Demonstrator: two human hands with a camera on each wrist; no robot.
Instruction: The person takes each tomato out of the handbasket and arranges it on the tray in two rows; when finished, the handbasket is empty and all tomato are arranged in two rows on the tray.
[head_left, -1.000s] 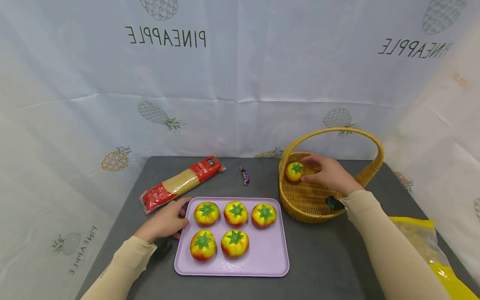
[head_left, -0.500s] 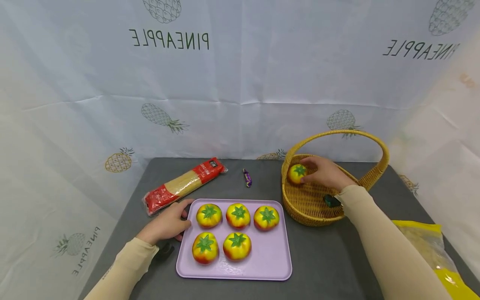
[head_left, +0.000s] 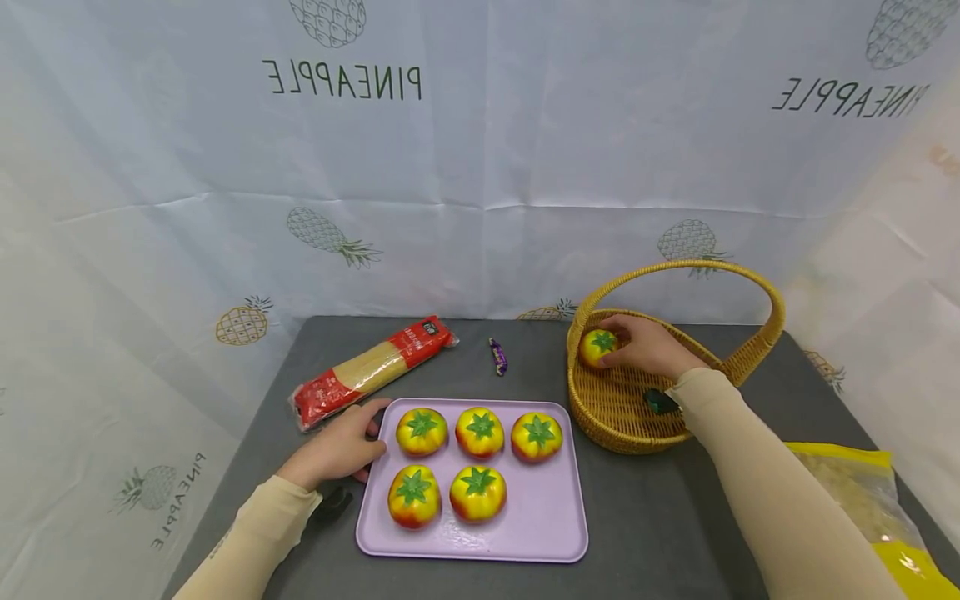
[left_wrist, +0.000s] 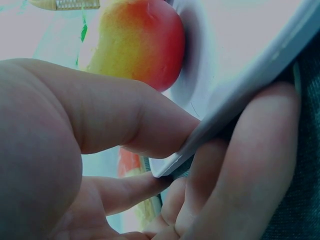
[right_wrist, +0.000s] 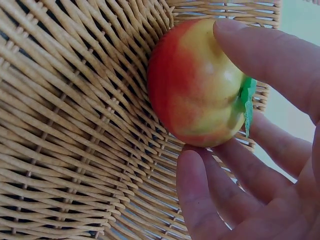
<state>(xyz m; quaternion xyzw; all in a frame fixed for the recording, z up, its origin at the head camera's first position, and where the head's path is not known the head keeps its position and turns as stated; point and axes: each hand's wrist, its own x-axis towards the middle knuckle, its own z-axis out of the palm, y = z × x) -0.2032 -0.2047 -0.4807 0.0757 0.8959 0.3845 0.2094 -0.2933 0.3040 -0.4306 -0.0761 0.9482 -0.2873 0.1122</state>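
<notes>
In the head view, my right hand (head_left: 647, 346) reaches into a wicker basket (head_left: 622, 440) and holds a yellow-and-red toy persimmon (head_left: 597, 348) with a green leafy top. The right wrist view shows the thumb on one side of this persimmon (right_wrist: 200, 90) and fingers at its other side, while it touches the basket wall (right_wrist: 75, 125). My left hand (head_left: 337, 446) grips the left rim of a lilac tray (head_left: 540, 517); in the left wrist view the tray's rim (left_wrist: 220, 112) lies between thumb and fingers. Several more persimmons (head_left: 477, 493) sit on the tray in two rows.
A red-ended pack of noodles (head_left: 373, 371) lies behind the left hand. A small purple-wrapped candy (head_left: 498, 357) lies behind the tray. The basket's tall handle (head_left: 678, 265) arches over the right hand. At the right edge lies a yellow-edged clear bag (head_left: 851, 492).
My right hand has closed in on the persimmon in the basket and now holds it. The left hand has stayed on the tray's rim. The whole head view has shifted slightly.
</notes>
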